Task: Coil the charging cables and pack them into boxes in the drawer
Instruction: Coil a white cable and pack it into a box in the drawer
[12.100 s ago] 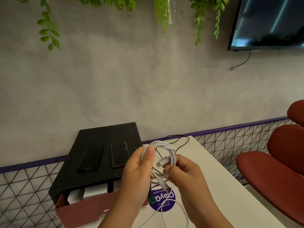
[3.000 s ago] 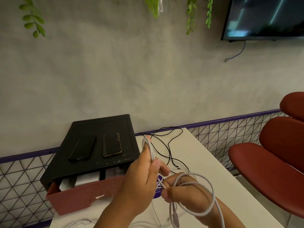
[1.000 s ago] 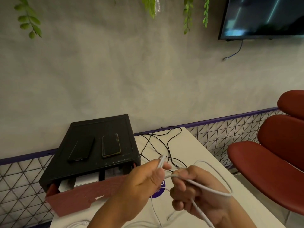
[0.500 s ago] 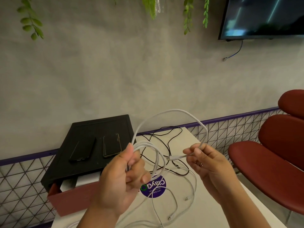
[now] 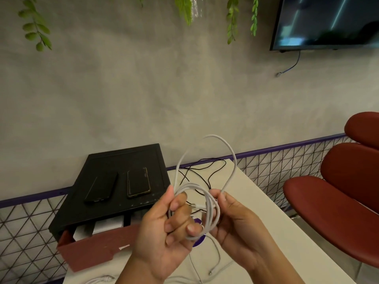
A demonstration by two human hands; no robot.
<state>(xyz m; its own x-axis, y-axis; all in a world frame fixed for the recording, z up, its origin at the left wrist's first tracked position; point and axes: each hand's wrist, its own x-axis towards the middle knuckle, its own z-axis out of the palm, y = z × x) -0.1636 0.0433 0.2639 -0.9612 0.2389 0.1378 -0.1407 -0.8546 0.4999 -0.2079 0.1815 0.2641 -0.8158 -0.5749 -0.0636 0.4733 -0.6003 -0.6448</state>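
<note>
Much of the white charging cable (image 5: 232, 153) is lost behind fingers. Several turns bunch between the two hands, and I can't count them. A plug end (image 5: 195, 206) seems to sit inside the bundle, though it is too small to be sure. The left hand (image 5: 162, 228) has its fingers curled round the gathered turns. The right hand (image 5: 235, 220) pinches the strand where a tall free loop comes down from above. White slack trails down to the white table (image 5: 283, 232), where a loose plug (image 5: 210, 273) lies near the front edge. More white cable at the bottom is cut off by the frame. A purple sticker (image 5: 198, 240) shows only in slivers behind the hands.

The hands are held over the table's middle, with bare tabletop to their right up to the edge. To the left, the red drawer (image 5: 88, 250) stands open under a black cabinet (image 5: 123, 158). White boxes (image 5: 107, 226) show in it, mostly shadowed by the cabinet top. A dark phone (image 5: 102, 187) and a gold-edged phone (image 5: 137, 182) lie side by side on that top. Thin black cables (image 5: 207, 171) tangle on the table behind the hands, by the wall. A red chair (image 5: 338, 201) stands near the table's right edge.
</note>
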